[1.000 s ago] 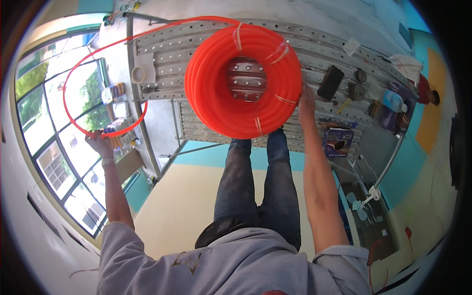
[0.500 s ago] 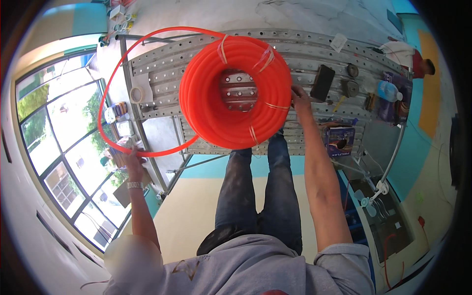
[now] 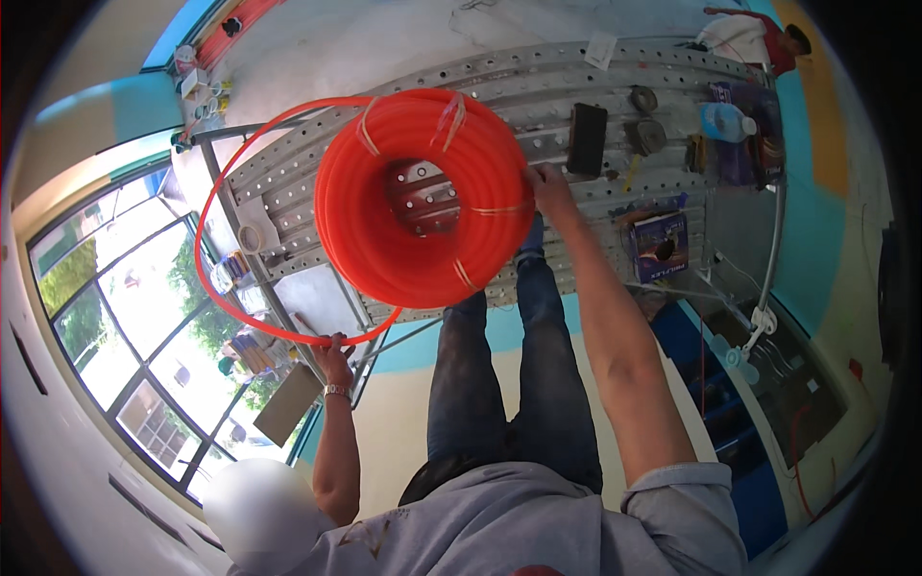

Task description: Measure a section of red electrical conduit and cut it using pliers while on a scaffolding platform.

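A large coil of orange tubing point(image 3: 379, 259), bound with several ties, is over a perforated metal platform point(image 3: 279, 163). A loose loop of the tube point(image 3: 204, 269) curves out leftward. My left hand point(image 3: 331, 355), wearing a wristwatch, is closed on that loop below and left of the coil. My right hand point(image 3: 549, 187) grips the coil's right side, its fingertips partly hidden against the tubing. A roll of tape point(image 3: 251, 238) lies at the platform's left end.
Right of the coil lie a black rectangular object point(image 3: 587, 139), a tape measure point(image 3: 643, 136), a water bottle point(image 3: 722, 122) and a purple box point(image 3: 660, 245). Another person point(image 3: 778, 43) is at upper right. A metal railing point(image 3: 223, 192) edges the platform's left, near large windows.
My left hand has moved right and lower in the picture with the tube, narrowing the loop. The coil and my right hand have shifted leftward in the view, which has also moved.
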`<state>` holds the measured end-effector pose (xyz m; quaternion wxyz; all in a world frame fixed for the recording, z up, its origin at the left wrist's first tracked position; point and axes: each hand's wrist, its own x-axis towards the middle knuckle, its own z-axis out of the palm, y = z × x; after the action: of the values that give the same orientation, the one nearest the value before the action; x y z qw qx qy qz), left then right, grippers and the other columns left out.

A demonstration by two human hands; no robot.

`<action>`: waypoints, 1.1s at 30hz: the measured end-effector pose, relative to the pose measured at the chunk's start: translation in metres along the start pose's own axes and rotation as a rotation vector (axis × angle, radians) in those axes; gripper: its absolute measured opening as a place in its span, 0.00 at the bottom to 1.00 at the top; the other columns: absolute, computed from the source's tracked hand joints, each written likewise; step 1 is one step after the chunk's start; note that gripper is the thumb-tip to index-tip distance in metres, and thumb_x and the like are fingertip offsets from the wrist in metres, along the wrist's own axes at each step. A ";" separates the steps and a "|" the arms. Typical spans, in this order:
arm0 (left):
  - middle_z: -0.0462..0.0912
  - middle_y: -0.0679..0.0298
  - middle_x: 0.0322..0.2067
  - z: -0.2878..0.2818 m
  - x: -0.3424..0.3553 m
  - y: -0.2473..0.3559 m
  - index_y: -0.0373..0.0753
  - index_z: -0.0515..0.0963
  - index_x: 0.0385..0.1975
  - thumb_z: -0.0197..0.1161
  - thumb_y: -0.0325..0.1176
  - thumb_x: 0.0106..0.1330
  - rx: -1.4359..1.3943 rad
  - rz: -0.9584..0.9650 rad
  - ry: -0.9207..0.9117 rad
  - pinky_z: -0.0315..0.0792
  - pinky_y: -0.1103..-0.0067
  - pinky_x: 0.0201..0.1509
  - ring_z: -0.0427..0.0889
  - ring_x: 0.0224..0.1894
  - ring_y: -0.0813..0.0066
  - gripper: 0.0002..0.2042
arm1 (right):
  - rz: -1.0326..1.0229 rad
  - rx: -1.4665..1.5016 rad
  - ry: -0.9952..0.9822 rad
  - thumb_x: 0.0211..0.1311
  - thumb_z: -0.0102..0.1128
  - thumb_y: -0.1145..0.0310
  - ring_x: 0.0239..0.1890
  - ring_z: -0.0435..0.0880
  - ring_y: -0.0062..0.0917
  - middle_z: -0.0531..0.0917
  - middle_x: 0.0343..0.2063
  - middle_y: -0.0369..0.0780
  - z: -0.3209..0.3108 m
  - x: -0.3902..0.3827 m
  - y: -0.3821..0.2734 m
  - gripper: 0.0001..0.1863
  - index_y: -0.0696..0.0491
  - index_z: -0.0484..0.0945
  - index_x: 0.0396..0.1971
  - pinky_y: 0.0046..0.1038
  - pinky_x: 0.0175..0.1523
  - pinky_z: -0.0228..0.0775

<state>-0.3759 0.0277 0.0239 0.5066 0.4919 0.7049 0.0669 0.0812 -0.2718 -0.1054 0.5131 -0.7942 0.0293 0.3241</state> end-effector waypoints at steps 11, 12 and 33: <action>0.80 0.56 0.47 0.007 0.020 -0.001 0.41 0.63 0.50 0.59 0.27 0.71 -0.031 -0.242 -0.035 0.85 0.51 0.45 0.85 0.48 0.57 0.14 | 0.268 0.686 0.161 0.75 0.50 0.49 0.52 0.79 0.30 0.77 0.54 0.44 0.026 -0.069 0.007 0.28 0.57 0.70 0.61 0.32 0.53 0.71; 0.80 0.57 0.47 0.020 0.020 -0.006 0.41 0.65 0.49 0.58 0.28 0.72 0.040 -0.218 -0.032 0.85 0.53 0.46 0.85 0.49 0.57 0.11 | 0.336 0.779 0.160 0.76 0.48 0.47 0.55 0.77 0.30 0.75 0.58 0.45 0.013 -0.079 0.003 0.30 0.56 0.66 0.65 0.31 0.55 0.71; 0.56 0.50 0.72 0.232 -0.107 0.046 0.39 0.60 0.69 0.79 0.67 0.34 -1.142 -0.573 -0.519 0.57 0.40 0.75 0.56 0.73 0.40 0.61 | -0.233 0.090 0.136 0.69 0.49 0.75 0.67 0.71 0.46 0.74 0.63 0.53 0.001 -0.012 -0.052 0.26 0.55 0.67 0.67 0.37 0.70 0.63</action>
<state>-0.1663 -0.1240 0.0093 0.8365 -0.0575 0.5172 0.1714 0.0916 -0.2499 -0.0575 0.5794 -0.7885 -0.0138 0.2059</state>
